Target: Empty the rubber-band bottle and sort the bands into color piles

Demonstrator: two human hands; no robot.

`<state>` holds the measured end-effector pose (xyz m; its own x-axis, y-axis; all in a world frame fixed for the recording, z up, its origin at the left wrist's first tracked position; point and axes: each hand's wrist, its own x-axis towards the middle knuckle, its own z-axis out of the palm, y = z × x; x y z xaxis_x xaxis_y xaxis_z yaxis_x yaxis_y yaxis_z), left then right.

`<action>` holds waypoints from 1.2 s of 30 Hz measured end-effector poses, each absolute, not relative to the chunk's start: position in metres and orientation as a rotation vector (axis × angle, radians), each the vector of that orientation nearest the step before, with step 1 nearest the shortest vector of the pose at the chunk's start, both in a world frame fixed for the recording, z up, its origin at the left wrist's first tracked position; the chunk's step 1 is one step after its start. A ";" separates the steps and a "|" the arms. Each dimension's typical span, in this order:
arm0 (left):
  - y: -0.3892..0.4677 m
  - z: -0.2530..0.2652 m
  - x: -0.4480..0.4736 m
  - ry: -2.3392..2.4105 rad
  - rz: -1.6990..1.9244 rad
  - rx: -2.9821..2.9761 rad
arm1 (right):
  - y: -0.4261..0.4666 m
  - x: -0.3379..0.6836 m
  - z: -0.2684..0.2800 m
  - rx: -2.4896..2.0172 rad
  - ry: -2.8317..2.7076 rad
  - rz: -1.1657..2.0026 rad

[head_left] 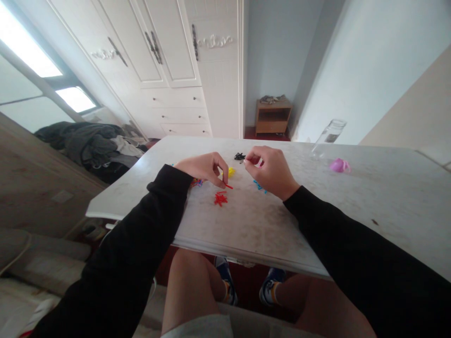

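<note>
My left hand [206, 169] is closed in a pinch on a small red rubber band [229, 186], just above a loose heap of red rubber bands [221, 199]. My right hand [269, 169] is also pinched, its fingertips beside a heap of black rubber bands [240, 156]. A thin dark piece, seemingly a black rubber band, shows at those fingertips. Yellow bands [231, 172] lie between the hands, and blue bands [260, 186] sit under the right hand. A mixed-colour heap [198, 182] is partly hidden by my left wrist.
On the white marbled table [246, 225], a clear glass jar [328, 136] and a purple pouch-like item [339, 165] stand at the far right. A dark speck [375, 222] lies nearer. Beyond are a white wardrobe [176, 112] and a small wooden cabinet [273, 117].
</note>
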<state>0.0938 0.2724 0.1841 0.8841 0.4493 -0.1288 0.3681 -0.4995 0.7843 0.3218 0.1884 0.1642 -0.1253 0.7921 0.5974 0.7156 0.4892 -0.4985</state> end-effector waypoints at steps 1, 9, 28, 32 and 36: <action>0.272 0.184 0.093 0.586 0.088 2.146 | 0.188 0.322 0.164 -1.257 -1.870 0.110; 0.274 0.184 0.090 0.574 -0.032 2.130 | 0.188 0.321 0.165 -1.273 -1.870 0.117; 0.273 0.181 0.100 0.709 0.468 2.095 | 0.187 0.320 0.167 -1.252 -1.914 0.134; 0.272 0.179 0.105 0.729 0.550 2.081 | 0.187 0.319 0.167 -1.228 -1.940 0.150; 0.271 0.178 0.107 0.695 0.525 2.077 | 0.187 0.319 0.166 -1.223 -1.961 0.164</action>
